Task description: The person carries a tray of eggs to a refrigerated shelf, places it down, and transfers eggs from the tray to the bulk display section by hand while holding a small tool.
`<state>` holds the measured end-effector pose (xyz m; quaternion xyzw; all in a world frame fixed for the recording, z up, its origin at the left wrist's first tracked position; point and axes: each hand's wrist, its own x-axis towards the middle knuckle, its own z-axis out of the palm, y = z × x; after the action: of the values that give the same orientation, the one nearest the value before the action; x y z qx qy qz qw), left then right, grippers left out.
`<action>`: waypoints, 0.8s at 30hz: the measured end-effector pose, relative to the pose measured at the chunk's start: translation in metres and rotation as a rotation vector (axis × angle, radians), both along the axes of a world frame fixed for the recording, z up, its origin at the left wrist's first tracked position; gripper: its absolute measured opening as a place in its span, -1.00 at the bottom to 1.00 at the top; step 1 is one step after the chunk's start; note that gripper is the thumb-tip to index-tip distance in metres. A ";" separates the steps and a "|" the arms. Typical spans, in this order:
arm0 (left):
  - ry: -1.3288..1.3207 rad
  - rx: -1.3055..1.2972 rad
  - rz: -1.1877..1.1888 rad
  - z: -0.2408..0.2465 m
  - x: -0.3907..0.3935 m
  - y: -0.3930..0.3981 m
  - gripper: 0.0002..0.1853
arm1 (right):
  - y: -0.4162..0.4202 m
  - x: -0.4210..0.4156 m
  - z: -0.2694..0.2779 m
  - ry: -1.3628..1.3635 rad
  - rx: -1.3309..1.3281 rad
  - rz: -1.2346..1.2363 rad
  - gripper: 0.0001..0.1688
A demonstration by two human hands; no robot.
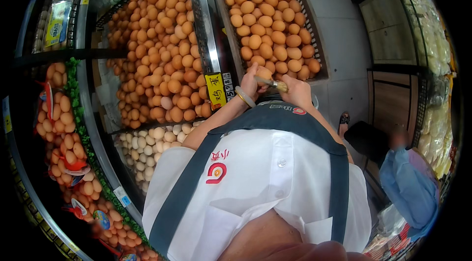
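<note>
At the near end of a grey plastic crate (322, 49) filled with brown eggs (265, 21), my left hand (249, 84) holds a brown egg (264, 73) in its fingers. A pale bangle circles that wrist. My right hand (297, 92) grips a small brush (274, 84), with its bristles by the right fingers and its thin end pointing towards the left hand. The brush's end is close to the held egg; whether they touch I cannot tell. My apron hides part of the crate's near side.
Left of the crate, a metal-edged shelf (208, 21) carries a heap of brown eggs (158, 47), paler eggs (147, 146) and a yellow price sign (215, 89). Bagged eggs (59, 113) lie farther left. A person's blue sleeve (405, 187) shows at right, near wooden cabinets (391, 102).
</note>
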<state>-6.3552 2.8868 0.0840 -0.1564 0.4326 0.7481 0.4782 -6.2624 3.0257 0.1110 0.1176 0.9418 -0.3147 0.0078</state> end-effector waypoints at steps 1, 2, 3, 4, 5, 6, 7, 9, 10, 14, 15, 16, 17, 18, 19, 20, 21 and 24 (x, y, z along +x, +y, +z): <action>0.119 -0.081 0.004 0.000 0.001 0.000 -0.49 | -0.001 0.000 0.001 -0.029 -0.001 -0.043 -0.81; 0.237 -0.163 0.008 0.000 0.002 0.000 -0.49 | -0.001 0.001 0.002 -0.038 0.018 -0.039 -0.81; 0.356 -0.245 0.012 0.000 0.003 0.000 -0.49 | 0.001 0.002 0.002 -0.047 0.035 -0.035 -0.81; 0.432 -0.284 0.020 0.001 0.003 0.000 -0.49 | 0.002 0.003 0.001 -0.056 0.053 -0.031 -0.81; 0.508 -0.323 0.028 0.003 0.003 0.001 -0.49 | 0.002 0.003 -0.001 -0.015 0.053 -0.005 -0.81; 0.583 -0.361 0.036 0.004 0.002 0.002 -0.49 | 0.002 0.002 -0.004 0.026 0.053 0.021 -0.81; 0.646 -0.367 0.051 -0.001 0.001 0.002 -0.50 | 0.002 0.001 -0.005 0.067 0.053 0.046 -0.81; 0.770 -0.380 0.082 -0.011 -0.002 0.001 -0.51 | 0.002 0.000 -0.002 0.002 0.061 -0.043 -0.81; 0.776 -0.387 0.089 -0.011 -0.001 0.002 -0.52 | 0.002 0.000 -0.001 -0.031 0.064 -0.086 -0.82; 0.828 -0.432 0.119 0.000 0.000 0.003 -0.55 | 0.007 -0.004 -0.004 -0.049 0.048 -0.037 -0.82; 0.852 -0.454 0.135 0.004 -0.002 -0.003 -0.55 | 0.001 -0.009 -0.001 -0.067 0.036 -0.062 -0.82; 0.862 -0.449 0.147 0.007 -0.001 -0.007 -0.56 | -0.005 -0.014 0.001 -0.086 0.024 -0.085 -0.82; 0.871 -0.446 0.160 0.008 0.001 -0.008 -0.56 | -0.005 -0.012 -0.001 -0.110 0.025 -0.096 -0.81; 1.045 -0.434 0.178 0.008 0.000 -0.011 -0.57 | -0.003 -0.010 -0.006 -0.119 0.017 -0.086 -0.81; 1.079 -0.437 0.211 0.007 -0.001 -0.010 -0.55 | -0.001 -0.009 -0.011 -0.127 0.010 -0.081 -0.81; 0.814 -0.355 0.197 0.012 -0.005 -0.010 -0.55 | 0.000 -0.006 -0.008 -0.126 0.011 -0.101 -0.80; 0.551 -0.261 0.186 0.019 -0.012 -0.012 -0.54 | 0.002 -0.003 -0.002 -0.125 0.015 -0.123 -0.79; 0.384 -0.096 0.311 0.018 -0.050 -0.031 -0.53 | 0.010 0.007 0.003 -0.119 -0.083 -0.166 -0.74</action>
<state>-6.4048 2.8558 0.1016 -0.0987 0.5215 0.8071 0.2585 -6.2551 3.0362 0.1142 0.2133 0.9129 -0.3453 0.0423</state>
